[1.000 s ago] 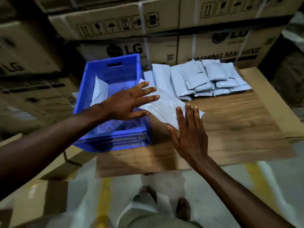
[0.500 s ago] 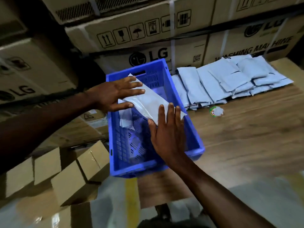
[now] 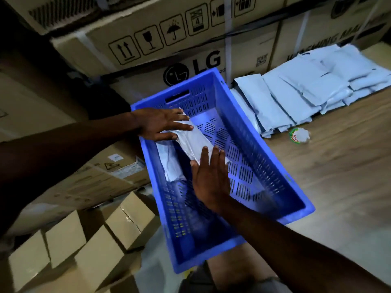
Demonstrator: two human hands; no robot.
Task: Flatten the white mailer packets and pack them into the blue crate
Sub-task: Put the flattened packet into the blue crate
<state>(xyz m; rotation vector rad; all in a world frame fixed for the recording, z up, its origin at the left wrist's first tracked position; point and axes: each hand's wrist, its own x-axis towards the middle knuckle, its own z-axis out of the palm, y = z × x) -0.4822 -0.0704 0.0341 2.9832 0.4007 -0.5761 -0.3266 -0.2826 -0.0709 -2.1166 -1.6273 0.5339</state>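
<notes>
A blue slotted crate stands on the left end of a wooden table. Both my hands are inside it with a white mailer packet between them. My left hand lies flat on the packet's far end, fingers straight. My right hand presses its near end with straight fingers. Another white packet lies under it against the crate's left wall. A pile of several white packets lies on the table to the right of the crate.
Large LG cardboard cartons are stacked right behind the crate and the pile. Smaller cardboard boxes sit on the floor at lower left. A small round green-and-white object lies on the table near the pile.
Both hands carried the packet from the table's edge over the crate and down into it. The view has swung left and closer over the crate.
</notes>
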